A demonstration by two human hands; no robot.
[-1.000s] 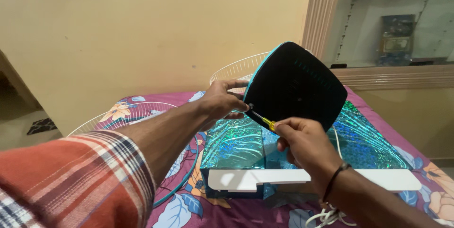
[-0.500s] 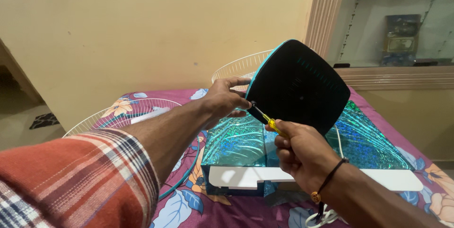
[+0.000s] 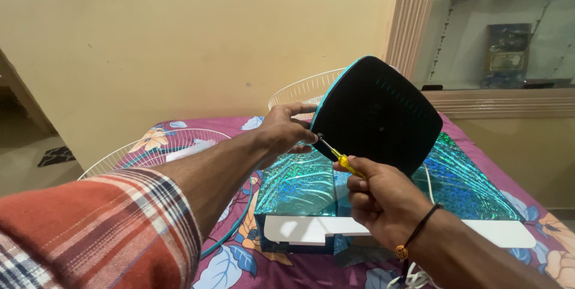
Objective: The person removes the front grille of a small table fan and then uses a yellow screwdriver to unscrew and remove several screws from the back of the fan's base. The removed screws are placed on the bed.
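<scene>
My left hand grips the left edge of a black, rounded-square base plate with a teal rim, held upright on its corner above the box. My right hand is closed around a small screwdriver with a yellow handle. The screwdriver's tip touches the plate's lower left corner, close to my left fingers. A dark cord bracelet circles my right wrist.
A shiny teal holographic box with a white flap lies on a bed with a purple floral sheet. One white wire fan grille lies at left, another stands behind the plate. A white cable lies near my right wrist.
My right hand has rolled at the wrist around the screwdriver while its tip stays on the plate's corner. The plate and my left hand have barely shifted.
</scene>
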